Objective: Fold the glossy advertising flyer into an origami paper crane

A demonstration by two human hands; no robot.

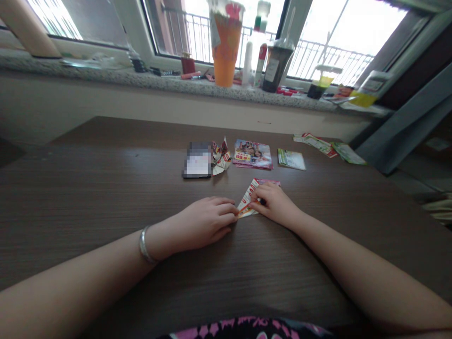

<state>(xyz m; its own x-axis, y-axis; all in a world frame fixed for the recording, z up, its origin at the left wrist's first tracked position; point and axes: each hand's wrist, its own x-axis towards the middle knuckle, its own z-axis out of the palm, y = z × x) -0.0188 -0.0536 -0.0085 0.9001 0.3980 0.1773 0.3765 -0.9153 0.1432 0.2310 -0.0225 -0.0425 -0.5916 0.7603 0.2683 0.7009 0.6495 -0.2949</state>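
A small folded piece of printed paper (249, 200) lies on the dark wooden table (106, 188) in front of me. My left hand (206, 222), with a silver bracelet on the wrist, rests knuckles up with its fingers curled; the fingertips press the paper's left corner. My right hand (273, 202) lies over the paper's right side, fingers bent and pinching its edge. Part of the paper is hidden under both hands.
Beyond the hands lie a blurred phone (197, 160), a folded paper figure (221, 157), a stack of colourful leaflets (252, 154), a green leaflet (291, 159) and more flyers (318, 143). On the windowsill (158, 82) stand an orange cup (225, 44), bottles and a dark drink (276, 63).
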